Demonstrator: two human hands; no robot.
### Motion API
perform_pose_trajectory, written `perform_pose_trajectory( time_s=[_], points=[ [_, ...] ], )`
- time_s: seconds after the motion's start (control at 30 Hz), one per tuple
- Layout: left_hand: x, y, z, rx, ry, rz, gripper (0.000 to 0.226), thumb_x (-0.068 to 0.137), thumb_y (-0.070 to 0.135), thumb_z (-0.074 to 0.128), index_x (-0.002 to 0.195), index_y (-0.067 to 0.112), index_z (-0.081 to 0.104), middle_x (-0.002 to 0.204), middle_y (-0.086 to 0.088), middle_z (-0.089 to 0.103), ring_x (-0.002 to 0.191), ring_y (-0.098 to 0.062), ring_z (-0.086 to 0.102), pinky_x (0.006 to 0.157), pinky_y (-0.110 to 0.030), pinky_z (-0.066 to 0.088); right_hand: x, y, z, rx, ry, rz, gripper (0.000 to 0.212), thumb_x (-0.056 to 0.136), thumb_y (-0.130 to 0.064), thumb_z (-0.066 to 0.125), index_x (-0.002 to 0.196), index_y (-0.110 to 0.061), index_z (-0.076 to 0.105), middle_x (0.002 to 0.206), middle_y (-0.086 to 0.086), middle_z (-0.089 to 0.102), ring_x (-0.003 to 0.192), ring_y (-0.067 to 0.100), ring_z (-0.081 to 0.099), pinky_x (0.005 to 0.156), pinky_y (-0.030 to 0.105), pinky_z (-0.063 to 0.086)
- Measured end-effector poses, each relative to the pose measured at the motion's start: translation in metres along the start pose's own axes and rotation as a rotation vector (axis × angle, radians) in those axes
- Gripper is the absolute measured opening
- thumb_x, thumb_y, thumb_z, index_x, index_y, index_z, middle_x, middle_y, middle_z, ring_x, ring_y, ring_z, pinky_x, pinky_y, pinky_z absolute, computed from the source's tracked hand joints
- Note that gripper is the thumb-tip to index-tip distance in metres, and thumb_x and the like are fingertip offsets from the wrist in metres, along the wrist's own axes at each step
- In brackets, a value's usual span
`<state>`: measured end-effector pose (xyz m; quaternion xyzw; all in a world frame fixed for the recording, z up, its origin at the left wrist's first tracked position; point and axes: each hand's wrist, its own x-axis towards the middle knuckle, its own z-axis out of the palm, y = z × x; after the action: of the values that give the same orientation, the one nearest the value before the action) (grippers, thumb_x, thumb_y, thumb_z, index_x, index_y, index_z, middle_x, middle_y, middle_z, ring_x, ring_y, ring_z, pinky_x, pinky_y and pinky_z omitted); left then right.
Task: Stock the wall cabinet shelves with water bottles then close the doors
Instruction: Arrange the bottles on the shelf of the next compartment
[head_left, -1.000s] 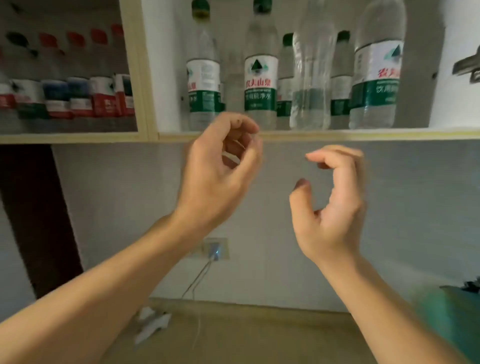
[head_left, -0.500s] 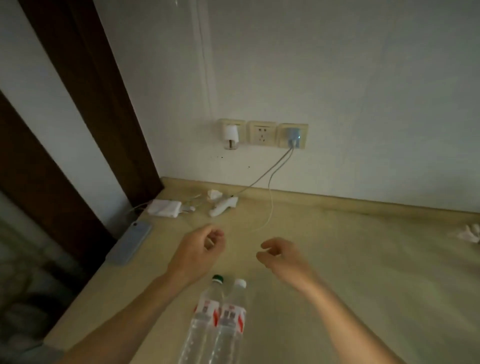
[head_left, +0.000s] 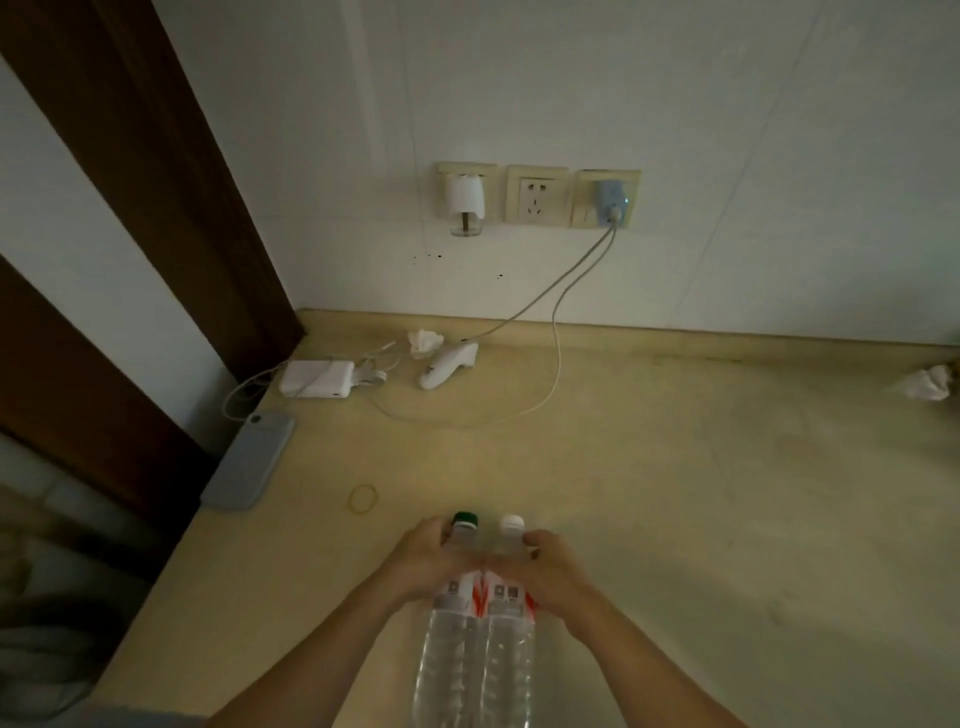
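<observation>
Two clear water bottles with red-and-white labels stand side by side on the beige counter (head_left: 701, 493), near its front edge. The left bottle (head_left: 452, 639) has a green cap, the right bottle (head_left: 509, 644) a white cap. My left hand (head_left: 423, 564) grips the upper part of the green-capped bottle. My right hand (head_left: 540, 571) grips the upper part of the white-capped bottle. The wall cabinet is out of view.
A grey phone (head_left: 249, 460) lies at the counter's left edge. A white power adapter (head_left: 317, 379), a white handheld device (head_left: 447, 366), cables, crumpled tissues (head_left: 924, 383) and a rubber band (head_left: 362, 499) lie on the counter. Wall sockets (head_left: 537, 196) sit above. A dark door frame stands at left.
The view dropped from the stocked cabinet shelf to the counter. Both hands came down from in front of the shelf and closed round the tops of the two bottles.
</observation>
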<state>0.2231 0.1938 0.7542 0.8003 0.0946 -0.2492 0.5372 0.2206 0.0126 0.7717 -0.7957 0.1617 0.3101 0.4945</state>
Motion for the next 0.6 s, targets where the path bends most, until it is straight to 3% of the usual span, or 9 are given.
perform_pose_trajectory(
  time_s=[0.07, 0.13, 0.23, 0.3, 0.37, 0.53, 0.6],
  points=[
    [-0.002, 0.0, -0.002, -0.055, 0.005, -0.003, 0.03, 0.073, 0.045, 0.08, 0.086, 0.02, 0.073, 0.08, 0.004, 0.077, 0.073, -0.011, 0.073, 0.065, -0.032, 0.058, 0.001, -0.003, 0.0, 0.028, -0.022, 0.035, 0.031, 0.08, -0.035, 0.082, 0.092, -0.008, 0.071, 0.075, 0.0, 0.077, 0.067, 0.009, 0.074, 0.056, 0.023, 0.055],
    [-0.005, 0.0, -0.003, -0.106, 0.014, -0.007, 0.029, 0.076, 0.043, 0.081, 0.088, 0.019, 0.073, 0.082, 0.001, 0.078, 0.073, -0.014, 0.075, 0.06, -0.029, 0.058, 0.004, -0.005, -0.002, 0.06, -0.056, 0.048, 0.022, 0.078, -0.029, 0.083, 0.079, -0.009, 0.073, 0.064, -0.001, 0.075, 0.058, 0.008, 0.072, 0.05, 0.019, 0.051],
    [-0.012, 0.001, -0.004, -0.161, 0.072, 0.004, 0.045, 0.068, 0.05, 0.077, 0.095, 0.015, 0.072, 0.084, -0.003, 0.078, 0.072, -0.017, 0.076, 0.061, -0.029, 0.058, 0.006, -0.004, -0.005, 0.064, -0.09, 0.052, 0.023, 0.076, -0.022, 0.082, 0.089, -0.005, 0.075, 0.078, 0.007, 0.078, 0.069, 0.016, 0.076, 0.061, 0.027, 0.058],
    [-0.014, -0.001, -0.005, -0.213, 0.104, 0.033, 0.035, 0.079, 0.036, 0.078, 0.104, 0.012, 0.07, 0.091, -0.007, 0.077, 0.076, -0.02, 0.075, 0.069, -0.036, 0.06, 0.003, -0.003, -0.009, 0.094, -0.096, 0.028, 0.036, 0.075, -0.023, 0.083, 0.103, -0.004, 0.071, 0.088, 0.011, 0.079, 0.077, 0.02, 0.077, 0.068, 0.033, 0.062],
    [-0.016, -0.001, -0.007, -0.263, 0.117, 0.073, 0.033, 0.085, 0.024, 0.08, 0.114, 0.015, 0.068, 0.102, -0.006, 0.076, 0.087, -0.022, 0.076, 0.076, -0.038, 0.061, -0.001, -0.003, -0.013, 0.15, -0.072, -0.028, 0.048, 0.075, -0.022, 0.086, 0.113, -0.006, 0.064, 0.097, 0.011, 0.077, 0.081, 0.02, 0.077, 0.063, 0.031, 0.06],
    [-0.025, 0.017, -0.01, -0.212, 0.273, 0.264, 0.053, 0.081, 0.023, 0.085, 0.126, 0.034, 0.059, 0.123, 0.009, 0.066, 0.113, -0.01, 0.064, 0.094, -0.037, 0.056, -0.015, -0.017, -0.037, 0.213, 0.057, -0.309, 0.043, 0.072, -0.014, 0.09, 0.108, -0.012, 0.066, 0.097, 0.006, 0.076, 0.088, 0.022, 0.075, 0.068, 0.027, 0.057],
    [-0.029, 0.026, -0.01, -0.191, 0.324, 0.34, 0.061, 0.077, 0.026, 0.087, 0.126, 0.043, 0.054, 0.124, 0.015, 0.061, 0.115, -0.006, 0.061, 0.095, -0.041, 0.056, -0.024, -0.024, -0.046, 0.142, 0.128, -0.424, 0.043, 0.07, -0.019, 0.092, 0.103, -0.02, 0.064, 0.091, -0.005, 0.075, 0.084, 0.011, 0.073, 0.065, 0.02, 0.054]
  ],
)
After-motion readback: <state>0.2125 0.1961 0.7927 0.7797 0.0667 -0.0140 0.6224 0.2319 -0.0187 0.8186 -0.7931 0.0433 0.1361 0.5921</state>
